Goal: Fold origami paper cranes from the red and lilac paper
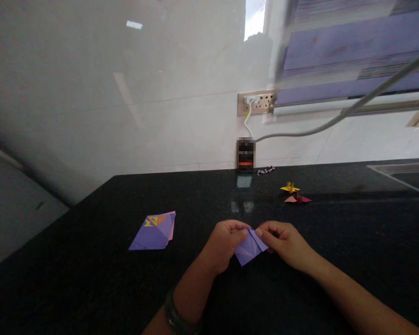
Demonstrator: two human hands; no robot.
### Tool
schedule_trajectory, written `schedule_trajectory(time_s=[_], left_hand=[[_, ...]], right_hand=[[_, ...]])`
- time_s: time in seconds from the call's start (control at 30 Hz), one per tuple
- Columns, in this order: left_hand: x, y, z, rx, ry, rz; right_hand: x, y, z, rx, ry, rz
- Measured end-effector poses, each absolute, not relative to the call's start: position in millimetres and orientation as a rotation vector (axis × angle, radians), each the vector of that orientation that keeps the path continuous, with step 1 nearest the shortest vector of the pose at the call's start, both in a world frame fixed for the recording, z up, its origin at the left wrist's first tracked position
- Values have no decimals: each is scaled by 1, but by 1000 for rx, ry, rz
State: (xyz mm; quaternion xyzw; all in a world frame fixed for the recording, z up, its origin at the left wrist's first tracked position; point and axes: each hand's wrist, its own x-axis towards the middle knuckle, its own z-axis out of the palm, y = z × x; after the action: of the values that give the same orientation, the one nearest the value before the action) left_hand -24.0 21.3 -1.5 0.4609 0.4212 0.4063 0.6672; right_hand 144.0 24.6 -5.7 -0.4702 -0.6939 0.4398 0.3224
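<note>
A partly folded sheet of purple origami paper [246, 253] is held between my two hands above the dark countertop. My left hand [226, 244] pinches its upper left edge, thumb on top. On the upper right edge, the thumb and fingers of my right hand [282, 242] close on the same sheet. Crease lines cross the paper, and one corner points down toward me. The fingertips beneath it are hidden. To the left lies a packet of origami paper [153, 235], purple with a yellow label and pink sheets showing at its right edge.
On the black countertop [91, 279], a yellow paper crane [290, 188] and a red-pink paper crane [298, 199] sit back right. A phone [246, 156] leans on the wall beside a beaded strap [266, 170]. A cable runs to the wall socket [256, 102]. A sink [405, 174] is far right.
</note>
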Motion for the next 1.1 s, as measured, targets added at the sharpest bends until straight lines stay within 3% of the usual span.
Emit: schedule_trajectory(time_s=[0.63,1.1], left_hand=[[-26,21,5,1260,1162,777],[-26,23,-5,1162,1046,792]], right_hand=[[144,23,-3,-1233,-2024,850],[144,22,-4,-1195,-2064,676]])
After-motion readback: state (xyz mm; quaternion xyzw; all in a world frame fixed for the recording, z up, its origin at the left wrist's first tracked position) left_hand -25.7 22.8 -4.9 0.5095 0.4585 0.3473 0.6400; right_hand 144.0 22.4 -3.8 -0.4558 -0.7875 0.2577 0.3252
